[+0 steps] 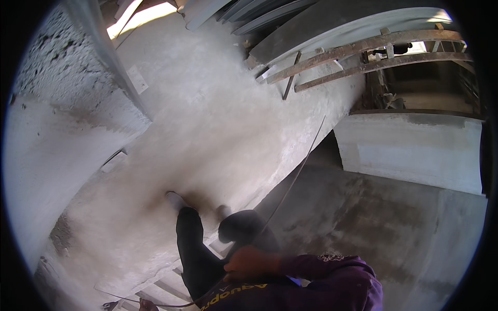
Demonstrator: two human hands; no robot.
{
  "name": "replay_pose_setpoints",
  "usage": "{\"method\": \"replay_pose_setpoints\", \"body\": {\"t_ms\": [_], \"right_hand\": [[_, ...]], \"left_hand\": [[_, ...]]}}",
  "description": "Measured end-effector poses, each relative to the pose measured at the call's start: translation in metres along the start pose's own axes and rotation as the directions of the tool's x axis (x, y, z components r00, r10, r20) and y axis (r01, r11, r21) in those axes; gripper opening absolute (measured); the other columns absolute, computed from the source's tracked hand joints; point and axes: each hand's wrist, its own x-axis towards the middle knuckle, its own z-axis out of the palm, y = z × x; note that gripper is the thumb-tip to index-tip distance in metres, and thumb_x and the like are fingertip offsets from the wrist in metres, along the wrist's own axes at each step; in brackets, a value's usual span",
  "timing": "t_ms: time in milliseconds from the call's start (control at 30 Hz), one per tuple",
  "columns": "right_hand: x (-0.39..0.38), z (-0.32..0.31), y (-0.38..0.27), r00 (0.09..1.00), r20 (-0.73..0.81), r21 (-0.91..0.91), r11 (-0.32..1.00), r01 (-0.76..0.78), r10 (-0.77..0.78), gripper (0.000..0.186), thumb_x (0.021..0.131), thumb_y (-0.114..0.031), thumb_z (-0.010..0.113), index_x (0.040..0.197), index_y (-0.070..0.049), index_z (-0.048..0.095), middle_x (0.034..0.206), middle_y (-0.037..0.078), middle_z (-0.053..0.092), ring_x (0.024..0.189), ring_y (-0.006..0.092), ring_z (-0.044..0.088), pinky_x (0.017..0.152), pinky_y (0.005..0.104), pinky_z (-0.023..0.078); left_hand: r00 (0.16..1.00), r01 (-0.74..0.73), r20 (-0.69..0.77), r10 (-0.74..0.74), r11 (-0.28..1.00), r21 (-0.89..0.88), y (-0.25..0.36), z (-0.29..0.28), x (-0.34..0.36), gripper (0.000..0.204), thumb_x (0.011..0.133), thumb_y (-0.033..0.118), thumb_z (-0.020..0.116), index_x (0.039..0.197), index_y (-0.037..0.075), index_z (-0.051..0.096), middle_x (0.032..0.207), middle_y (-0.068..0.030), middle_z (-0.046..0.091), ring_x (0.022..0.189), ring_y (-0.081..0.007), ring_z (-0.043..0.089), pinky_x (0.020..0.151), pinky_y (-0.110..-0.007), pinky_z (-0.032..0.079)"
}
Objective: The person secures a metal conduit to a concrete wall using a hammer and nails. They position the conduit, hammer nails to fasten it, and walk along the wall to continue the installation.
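Observation:
My right hand [245, 264], at the end of a purple sleeve, is closed round a thin dark cord [306, 158] that runs taut up and right toward the ledge's edge. A slack length of it crosses low over my body to my left hand [148, 306], which is cut off by the bottom edge, its fingers curled at the cord. My legs [192, 243], in dark trousers, are over a pale dusty surface [207, 129], near its drop-off on the right.
A rough pale wall [62, 119] curves along the left. At upper right are rusty rails [363, 67] and stacked grey sheets [295, 20]. On the right, below the ledge, lies a stained grey floor [373, 223] beside a pale panel [410, 147]. Slats [163, 290] show at the bottom.

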Motion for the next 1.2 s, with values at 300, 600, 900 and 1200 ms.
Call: {"method": "replay_pose_setpoints", "body": {"t_ms": [300,600,900,1200], "right_hand": [[-0.048,-0.089,0.169,0.982,0.183,0.014,0.999,0.040,-0.042,0.060,0.101,-0.060,0.051,0.087,-0.007,0.075,0.085,0.022,0.072,0.087,0.0421,0.071,0.083,0.0528,0.054],[-0.106,-0.178,0.362,0.987,0.107,0.112,0.988,0.106,-0.118,0.057,0.099,-0.058,0.059,0.080,-0.005,0.073,0.074,0.022,0.070,0.078,0.0417,0.072,0.074,0.0539,0.055],[-0.048,-0.258,0.688,0.859,-0.511,0.157,0.982,0.107,-0.012,0.056,0.097,-0.044,0.071,0.129,0.002,0.062,0.131,0.025,0.065,0.122,0.0402,0.063,0.102,0.0461,0.051],[-0.008,-0.517,1.070,0.333,-0.828,0.387,0.890,-0.242,0.451,0.092,0.075,-0.018,0.091,0.150,0.000,0.041,0.140,0.030,0.058,0.135,0.0411,0.056,0.111,0.0449,0.046]], "left_hand": [[0.910,0.264,-0.272,-0.312,0.944,-0.198,0.331,0.004,-0.009,0.051,0.106,0.044,0.046,0.103,0.000,0.072,0.088,-0.0289,0.073,0.081,-0.0517,0.067,0.072,-0.055,0.055],[0.778,0.081,0.326,-0.536,-0.430,-0.899,0.640,0.083,-0.053,0.013,0.109,0.015,0.055,0.110,0.002,0.058,0.086,-0.0012,0.055,0.075,-0.0121,0.056,0.068,-0.027,0.050],[0.802,-0.012,0.316,-0.507,-0.543,-0.840,0.775,0.139,-0.080,0.018,0.112,0.022,0.052,0.103,0.007,0.055,0.081,0.0014,0.050,0.071,-0.0110,0.051,0.071,-0.027,0.051],[0.742,0.029,0.268,-0.614,-0.370,-0.929,0.807,0.126,-0.059,0.010,0.112,0.015,0.050,0.110,0.005,0.052,0.083,0.0009,0.046,0.073,-0.0091,0.049,0.070,-0.025,0.050]]}}
